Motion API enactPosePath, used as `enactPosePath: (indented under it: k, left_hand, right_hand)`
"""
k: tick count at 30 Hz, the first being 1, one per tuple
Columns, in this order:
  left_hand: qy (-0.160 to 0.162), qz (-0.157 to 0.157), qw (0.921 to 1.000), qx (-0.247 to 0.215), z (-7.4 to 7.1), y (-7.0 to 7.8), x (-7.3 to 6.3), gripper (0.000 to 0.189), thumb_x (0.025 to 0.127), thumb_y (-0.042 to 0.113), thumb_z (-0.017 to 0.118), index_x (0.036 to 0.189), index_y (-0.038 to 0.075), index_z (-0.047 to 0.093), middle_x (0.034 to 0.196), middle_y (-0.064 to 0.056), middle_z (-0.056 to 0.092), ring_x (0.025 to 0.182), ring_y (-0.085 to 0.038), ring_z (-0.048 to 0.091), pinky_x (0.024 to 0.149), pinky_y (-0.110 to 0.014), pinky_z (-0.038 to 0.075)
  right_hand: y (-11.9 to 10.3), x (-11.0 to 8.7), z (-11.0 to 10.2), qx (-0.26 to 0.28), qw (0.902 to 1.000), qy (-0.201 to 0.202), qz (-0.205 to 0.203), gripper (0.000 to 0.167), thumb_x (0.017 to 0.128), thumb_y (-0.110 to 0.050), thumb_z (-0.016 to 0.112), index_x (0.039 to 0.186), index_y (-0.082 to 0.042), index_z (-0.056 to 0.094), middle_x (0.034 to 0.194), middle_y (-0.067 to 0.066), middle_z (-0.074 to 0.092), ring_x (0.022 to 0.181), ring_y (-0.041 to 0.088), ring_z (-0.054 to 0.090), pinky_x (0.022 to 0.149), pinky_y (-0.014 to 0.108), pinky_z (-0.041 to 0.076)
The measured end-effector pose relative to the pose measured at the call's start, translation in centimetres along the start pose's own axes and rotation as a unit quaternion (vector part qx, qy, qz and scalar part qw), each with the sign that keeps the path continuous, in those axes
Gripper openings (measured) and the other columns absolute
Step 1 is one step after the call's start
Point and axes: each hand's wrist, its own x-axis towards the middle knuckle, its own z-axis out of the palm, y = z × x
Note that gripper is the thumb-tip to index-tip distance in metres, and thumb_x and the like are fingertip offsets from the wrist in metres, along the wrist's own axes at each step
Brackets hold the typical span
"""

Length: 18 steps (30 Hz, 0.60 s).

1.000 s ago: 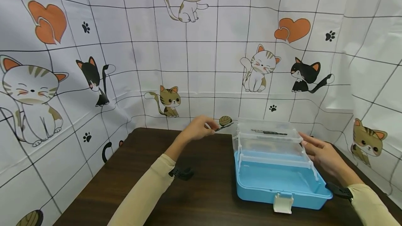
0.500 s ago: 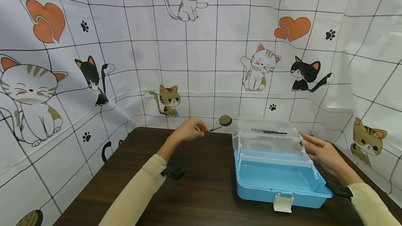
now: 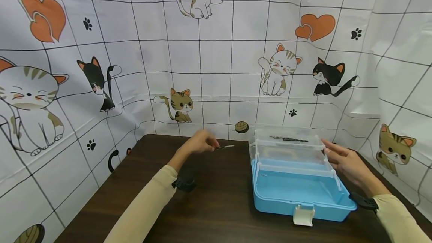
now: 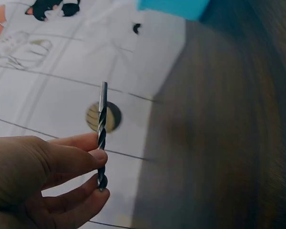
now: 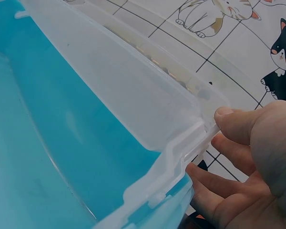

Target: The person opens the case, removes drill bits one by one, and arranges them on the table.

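Note:
Between the thumb and fingertips of my left hand (image 3: pixel 200 142) is a twist drill bit (image 4: pixel 102 121), its smooth shank pointing away from the palm. That hand is over the back of the table, left of a blue toolbox (image 3: pixel 287 208). My right hand (image 3: pixel 349 164) holds the right end of the toolbox's raised translucent tray (image 5: pixel 100 67), thumb on the corner and fingers below. A thin dark piece, probably another drill bit (image 3: pixel 290 139), lies in the upper tray. The blue bottom compartment shows nothing inside.
The toolbox stands on the right of a dark wooden table (image 3: pixel 209 205), with its white latch (image 3: pixel 303 216) hanging down at the front. A white sheet printed with cats (image 3: pixel 216 55) surrounds the table at the back and both sides.
My left hand has moved left and slightly down with the drill bit, away from the tray, and the bit now lies nearer level. My right hand stays at the tray.

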Motion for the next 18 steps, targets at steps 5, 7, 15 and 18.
enactPosePath:
  k: [5,7,15,18]
  left_hand:
    - [-0.025,-0.019,0.9994,0.011,1.0,-1.2,-0.2,0.013,0.091,0.0,0.076,0.102,0.006,0.078,0.093,0.0,0.071,0.088,-0.016,0.065,0.078,-0.034,0.055]
    - [-0.033,-0.029,0.999,0.005,1.3,-1.6,-0.4,0.014,0.091,-0.001,0.075,0.102,0.006,0.078,0.094,-0.001,0.072,0.089,-0.017,0.065,0.078,-0.035,0.055]
    - [-0.053,-0.06,0.9967,-0.015,2.5,-3.1,-0.7,0.014,0.092,0.0,0.074,0.102,0.008,0.078,0.095,0.0,0.071,0.086,-0.014,0.062,0.076,-0.033,0.054]
    - [-0.052,-0.06,0.9966,-0.02,2.9,-3.8,-0.7,0.013,0.092,0.002,0.074,0.103,0.009,0.078,0.095,0.001,0.071,0.086,-0.013,0.062,0.077,-0.033,0.054]
  right_hand:
    - [-0.2,0.1,0.1,-0.008,1.0,0.003,0.004,0.06,0.108,-0.035,0.051,0.161,-0.013,0.032,0.158,0.014,0.037,0.111,-0.002,0.06,0.085,0.032,0.057]
    - [-0.2,0.1,0.1,-0.002,1.0,0.003,0.007,0.06,0.108,-0.035,0.052,0.161,-0.014,0.032,0.158,0.014,0.037,0.111,-0.001,0.06,0.085,0.033,0.057]
    - [-0.1,0.0,0.0,-0.007,0.9999,0.002,0.013,0.061,0.108,-0.036,0.051,0.162,-0.014,0.031,0.161,0.026,0.026,0.11,-0.005,0.058,0.085,0.034,0.057]
    - [-0.2,0.0,-0.1,-0.005,0.9999,-0.002,0.012,0.061,0.109,-0.036,0.05,0.162,-0.014,0.03,0.161,0.03,0.021,0.111,-0.005,0.058,0.086,0.034,0.057]
